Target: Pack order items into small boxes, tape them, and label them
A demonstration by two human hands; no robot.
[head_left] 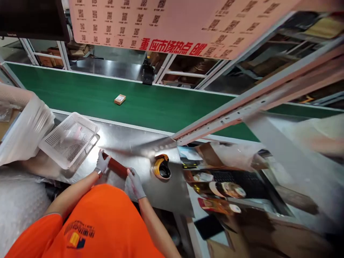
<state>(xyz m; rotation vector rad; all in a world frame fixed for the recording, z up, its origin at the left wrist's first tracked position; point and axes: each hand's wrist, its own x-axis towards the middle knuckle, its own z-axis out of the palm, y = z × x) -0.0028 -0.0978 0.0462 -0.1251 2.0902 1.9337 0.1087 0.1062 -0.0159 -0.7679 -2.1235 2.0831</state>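
A long reddish-brown box (117,167) is held in front of my body, over the metal table. My left hand (102,162), in a pale glove, grips its far left end. At its other end my right hand (134,183), gloved too, has its fingers closed on it. To the right of my hands a yellow-and-black tape dispenser (162,167) rests on the table. Left of them sits a white perforated plastic basket (70,139) with a clear plastic bag (75,135) in it.
Behind the metal table (126,138) runs a green conveyor belt (150,111) carrying a small carton (119,99). Bubble wrap (27,125) is stacked at the left. Bottles (212,189), a keyboard (228,175) and a phone (209,227) crowd the right. A slanted metal post (215,125) stands between.
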